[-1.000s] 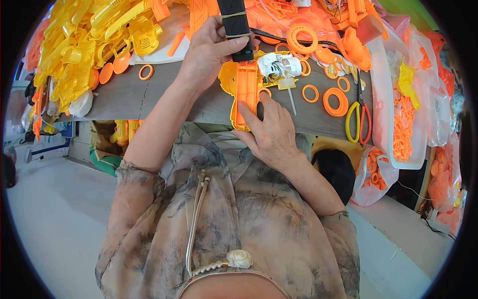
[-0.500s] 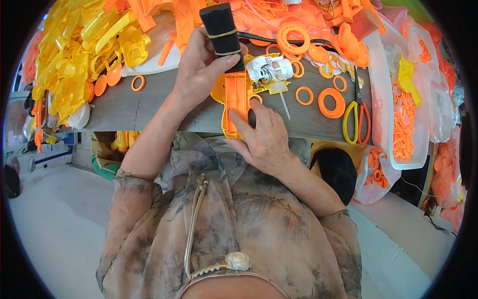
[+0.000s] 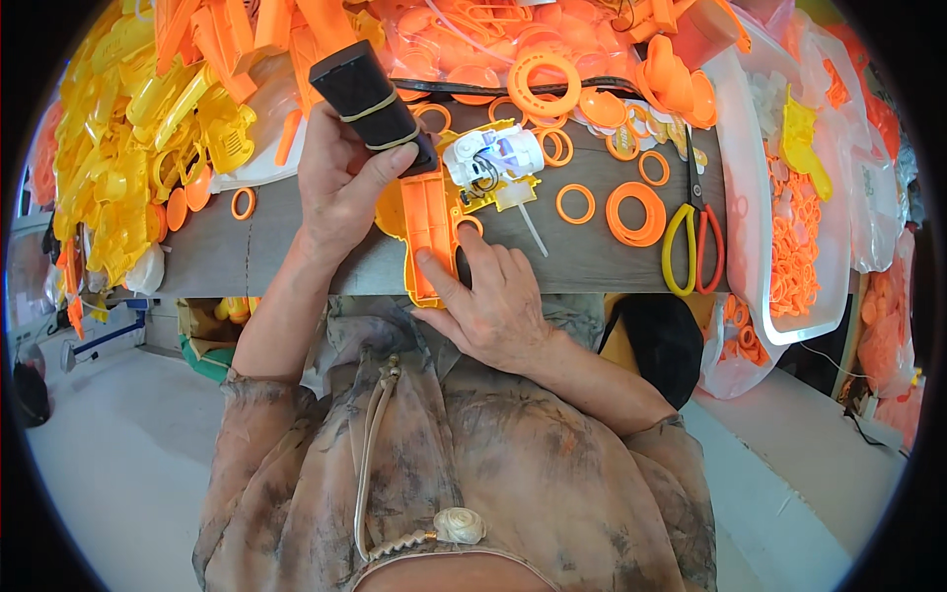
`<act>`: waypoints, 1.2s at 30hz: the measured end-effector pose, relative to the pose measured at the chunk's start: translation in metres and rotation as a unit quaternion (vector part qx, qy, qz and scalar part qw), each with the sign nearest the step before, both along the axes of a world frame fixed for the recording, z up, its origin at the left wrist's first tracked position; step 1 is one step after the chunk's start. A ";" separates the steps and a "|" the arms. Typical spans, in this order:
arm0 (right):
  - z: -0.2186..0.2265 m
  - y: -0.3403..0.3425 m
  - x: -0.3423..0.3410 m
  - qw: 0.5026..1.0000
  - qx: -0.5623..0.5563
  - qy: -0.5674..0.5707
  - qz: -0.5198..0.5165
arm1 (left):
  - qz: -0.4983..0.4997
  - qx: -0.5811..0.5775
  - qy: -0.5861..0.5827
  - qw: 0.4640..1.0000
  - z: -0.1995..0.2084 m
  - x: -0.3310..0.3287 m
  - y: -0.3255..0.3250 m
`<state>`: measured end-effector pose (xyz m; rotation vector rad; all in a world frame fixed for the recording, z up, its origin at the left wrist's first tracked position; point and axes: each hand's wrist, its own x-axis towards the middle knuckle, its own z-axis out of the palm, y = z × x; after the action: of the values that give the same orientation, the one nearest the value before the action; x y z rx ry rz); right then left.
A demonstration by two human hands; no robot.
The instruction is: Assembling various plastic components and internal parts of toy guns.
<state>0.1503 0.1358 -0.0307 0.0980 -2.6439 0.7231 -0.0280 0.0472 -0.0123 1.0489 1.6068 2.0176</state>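
Observation:
My left hand point(image 3: 340, 183) is closed around a black rectangular block point(image 3: 367, 97) wrapped with two elastic bands. The block's lower end meets the top of a long orange plastic part point(image 3: 429, 222), which lies in a yellow plastic shell half point(image 3: 392, 212). With its thumb at the near end and fingertips on the part and its side, my right hand point(image 3: 493, 301) grips the shell. Beside the shell's upper right is a white mechanism point(image 3: 496, 158) with dark wires. From there a thin translucent stick point(image 3: 533, 229) points toward me.
Yellow shells point(image 3: 187, 109) are heaped at the left, orange parts point(image 3: 247, 39) at the back. Several orange rings point(image 3: 575, 203) and scissors point(image 3: 693, 247) with yellow and red handles lie on the right. A white bin point(image 3: 764, 286) of small orange pieces stands beyond them.
The whole view has shifted, so the table sits lower and further left. The black block leans more to the left. Both hands keep their holds.

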 end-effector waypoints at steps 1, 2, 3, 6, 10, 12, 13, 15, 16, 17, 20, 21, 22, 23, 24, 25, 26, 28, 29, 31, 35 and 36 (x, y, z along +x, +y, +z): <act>-0.001 0.000 -0.001 1.000 -0.001 0.000 -0.001 | -0.002 0.000 0.000 1.000 0.000 0.000 0.000; -0.001 0.001 -0.001 1.000 -0.002 0.000 -0.002 | 0.006 0.000 0.005 1.000 -0.001 0.000 0.001; -0.001 0.001 -0.001 1.000 -0.001 0.001 -0.004 | 0.013 0.000 0.010 1.000 -0.001 -0.001 0.002; -0.001 0.002 -0.001 1.000 0.001 0.013 -0.009 | 0.009 0.004 0.004 1.000 -0.001 0.000 0.003; -0.002 0.001 0.000 1.000 0.007 0.021 -0.013 | 0.010 0.013 0.004 1.000 -0.001 0.002 0.004; -0.001 -0.002 0.000 1.000 0.007 0.023 -0.014 | 0.038 -0.009 0.005 0.999 0.000 0.001 0.001; -0.002 -0.003 0.000 0.999 0.015 0.028 -0.015 | 0.037 -0.002 0.009 0.999 0.002 0.000 0.002; -0.003 -0.005 -0.001 0.999 0.007 0.033 -0.018 | 0.034 0.043 -0.146 0.988 0.009 -0.005 0.000; -0.004 -0.006 -0.002 0.999 0.013 0.039 -0.017 | 0.036 0.055 -0.192 0.979 0.015 -0.008 -0.007; -0.005 -0.007 -0.001 0.999 0.007 0.040 -0.032 | 0.027 0.074 -0.212 0.974 0.020 -0.013 -0.016; -0.004 -0.009 0.001 0.998 0.005 0.035 -0.055 | 0.062 0.071 -0.253 0.963 0.034 -0.009 -0.048; -0.005 -0.007 0.002 0.998 0.004 0.024 -0.066 | 0.058 -0.032 -0.219 0.973 0.036 -0.008 -0.061; -0.005 -0.008 0.002 0.997 0.009 0.027 -0.065 | 0.055 -0.130 -0.184 0.973 0.036 -0.009 -0.077; -0.004 -0.009 0.002 0.998 0.002 0.028 -0.061 | 0.056 -0.125 -0.182 0.974 0.034 -0.011 -0.091; -0.002 -0.010 0.003 0.998 -0.006 0.027 -0.057 | 0.050 -0.189 -0.140 0.971 0.029 -0.015 -0.105; -0.001 -0.011 0.003 0.998 -0.003 0.031 -0.054 | 0.046 -0.253 -0.099 0.961 0.027 -0.015 -0.113; 0.000 -0.012 0.004 0.998 -0.006 0.036 -0.053 | 0.040 -0.248 -0.126 0.960 0.031 -0.012 -0.118; 0.002 -0.013 0.004 0.998 -0.006 0.044 -0.050 | 0.040 -0.283 -0.095 0.954 0.025 -0.021 -0.132; 0.002 -0.013 0.005 0.998 -0.018 0.048 -0.045 | 0.037 -0.321 -0.066 0.944 0.022 -0.026 -0.138; 0.003 -0.012 0.006 0.997 -0.028 0.054 -0.038 | 0.069 -0.363 -0.013 0.929 0.019 -0.032 -0.143; 0.011 -0.006 0.010 0.995 -0.053 0.071 -0.033 | 0.170 -0.387 0.282 0.861 0.018 -0.032 -0.143; 0.013 -0.003 0.011 0.995 -0.059 0.079 -0.034 | 0.173 -0.386 0.283 0.861 0.019 -0.029 -0.139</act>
<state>0.1611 0.1328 -0.0177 0.0306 -2.4361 0.8122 -0.0566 -0.0917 0.0068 1.1027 2.7390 0.9993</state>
